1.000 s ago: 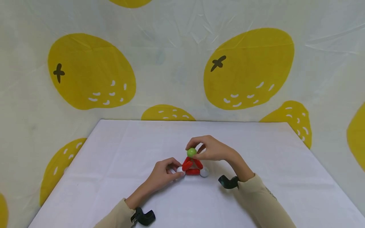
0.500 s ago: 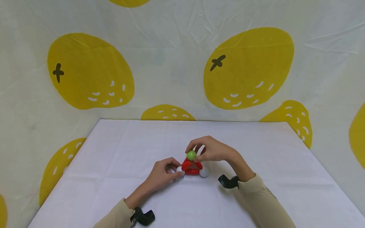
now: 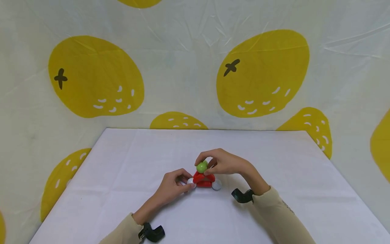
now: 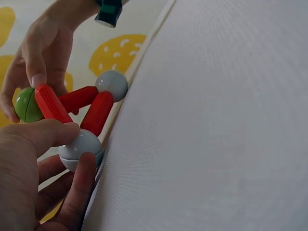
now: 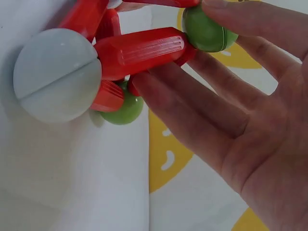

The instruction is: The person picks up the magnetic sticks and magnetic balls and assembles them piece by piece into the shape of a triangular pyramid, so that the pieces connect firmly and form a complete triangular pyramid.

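A small frame of red rods (image 3: 204, 184) joined by balls stands on the white table between both hands. Thumb and fingers of my left hand (image 3: 173, 185) pinch the grey ball (image 4: 81, 146) at its near left corner. The top green ball (image 3: 201, 167) is pinched by my right hand (image 3: 224, 162), whose other fingers lie along the rods in the right wrist view. At the near right corner is another grey ball (image 3: 216, 184), not touched by a hand. Low behind the rods, a second green ball (image 5: 122, 109) shows in the right wrist view.
White cloth covers the table (image 3: 137, 152). Behind it hangs a pale curtain (image 3: 179, 67) printed with big yellow fruit. Each wrist wears a black camera mount, such as the one on the right wrist (image 3: 242, 196).
The top green ball has come down and slightly left with my right hand, and the sloping rods look flatter. A bit of green now shows behind that ball. My left hand keeps its pinch.
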`<action>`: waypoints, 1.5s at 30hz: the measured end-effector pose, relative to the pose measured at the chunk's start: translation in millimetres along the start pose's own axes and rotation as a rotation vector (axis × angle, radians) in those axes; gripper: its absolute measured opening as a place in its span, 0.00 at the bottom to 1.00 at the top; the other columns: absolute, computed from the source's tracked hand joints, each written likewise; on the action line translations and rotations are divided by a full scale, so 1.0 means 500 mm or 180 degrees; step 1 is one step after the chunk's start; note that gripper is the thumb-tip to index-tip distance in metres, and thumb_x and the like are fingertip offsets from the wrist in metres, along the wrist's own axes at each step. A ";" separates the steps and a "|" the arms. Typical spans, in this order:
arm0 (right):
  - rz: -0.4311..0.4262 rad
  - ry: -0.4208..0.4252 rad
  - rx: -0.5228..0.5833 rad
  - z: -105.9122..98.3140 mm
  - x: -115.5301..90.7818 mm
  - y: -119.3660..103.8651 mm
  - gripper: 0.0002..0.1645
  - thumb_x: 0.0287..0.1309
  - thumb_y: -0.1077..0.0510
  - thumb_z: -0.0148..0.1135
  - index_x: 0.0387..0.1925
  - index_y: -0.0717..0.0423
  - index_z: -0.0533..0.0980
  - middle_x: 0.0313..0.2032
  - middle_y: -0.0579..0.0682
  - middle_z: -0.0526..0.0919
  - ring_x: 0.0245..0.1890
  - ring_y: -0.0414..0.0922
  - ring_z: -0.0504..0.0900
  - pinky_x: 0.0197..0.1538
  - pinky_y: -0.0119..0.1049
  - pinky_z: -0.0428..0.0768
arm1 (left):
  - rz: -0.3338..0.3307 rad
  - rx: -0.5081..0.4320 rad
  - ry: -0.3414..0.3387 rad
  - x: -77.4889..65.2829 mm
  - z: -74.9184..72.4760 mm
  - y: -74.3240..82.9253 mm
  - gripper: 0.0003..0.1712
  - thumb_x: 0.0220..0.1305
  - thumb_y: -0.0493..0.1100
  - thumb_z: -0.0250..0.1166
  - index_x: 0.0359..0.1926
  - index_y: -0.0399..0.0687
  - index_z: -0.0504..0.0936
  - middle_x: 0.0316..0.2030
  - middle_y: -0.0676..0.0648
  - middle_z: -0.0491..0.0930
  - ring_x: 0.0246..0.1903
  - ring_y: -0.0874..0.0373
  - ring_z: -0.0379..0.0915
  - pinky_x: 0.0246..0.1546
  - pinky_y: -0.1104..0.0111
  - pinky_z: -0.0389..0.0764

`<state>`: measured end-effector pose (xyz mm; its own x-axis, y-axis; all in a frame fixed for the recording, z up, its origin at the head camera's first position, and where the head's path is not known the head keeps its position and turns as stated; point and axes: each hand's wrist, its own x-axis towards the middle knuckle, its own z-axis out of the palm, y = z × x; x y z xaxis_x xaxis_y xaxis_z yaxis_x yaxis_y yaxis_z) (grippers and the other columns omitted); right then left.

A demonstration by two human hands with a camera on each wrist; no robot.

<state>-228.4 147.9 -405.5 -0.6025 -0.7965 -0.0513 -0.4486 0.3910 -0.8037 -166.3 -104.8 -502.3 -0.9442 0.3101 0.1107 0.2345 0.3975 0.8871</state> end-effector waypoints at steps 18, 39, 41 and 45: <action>-0.0010 -0.0052 -0.0065 0.009 0.003 0.007 0.21 0.61 0.64 0.70 0.55 0.49 0.82 0.49 0.42 0.87 0.46 0.42 0.87 0.54 0.44 0.85 | -0.0038 -0.0026 0.0000 0.001 0.002 -0.007 0.15 0.61 0.48 0.76 0.45 0.50 0.85 0.38 0.48 0.86 0.27 0.61 0.82 0.31 0.72 0.84; -0.0185 0.0188 -0.0532 0.019 0.001 0.001 0.16 0.57 0.63 0.73 0.42 0.46 0.76 0.41 0.41 0.83 0.42 0.46 0.82 0.43 0.33 0.86 | -0.0029 -0.0043 -0.0019 -0.001 0.008 -0.015 0.14 0.60 0.48 0.77 0.44 0.50 0.86 0.36 0.48 0.86 0.25 0.62 0.82 0.30 0.73 0.83; -0.0206 0.0210 -0.0573 0.021 0.001 0.001 0.16 0.58 0.64 0.72 0.42 0.46 0.76 0.41 0.41 0.83 0.42 0.46 0.82 0.43 0.32 0.85 | -0.0027 -0.0041 -0.0014 -0.002 0.008 -0.016 0.14 0.60 0.48 0.77 0.44 0.50 0.86 0.36 0.48 0.86 0.24 0.62 0.82 0.30 0.73 0.83; -0.0206 0.0229 -0.0627 0.025 0.001 -0.003 0.14 0.58 0.64 0.72 0.42 0.47 0.77 0.40 0.41 0.83 0.41 0.45 0.82 0.43 0.32 0.85 | -0.0039 -0.0055 -0.0009 -0.005 0.009 -0.017 0.14 0.60 0.48 0.77 0.43 0.50 0.86 0.36 0.48 0.85 0.25 0.62 0.82 0.30 0.73 0.83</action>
<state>-219.9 141.0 -412.0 -0.6106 -0.7907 0.0447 -0.6040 0.4284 -0.6721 -164.7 -105.2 -511.9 -0.9463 0.3077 0.0987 0.2190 0.3862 0.8960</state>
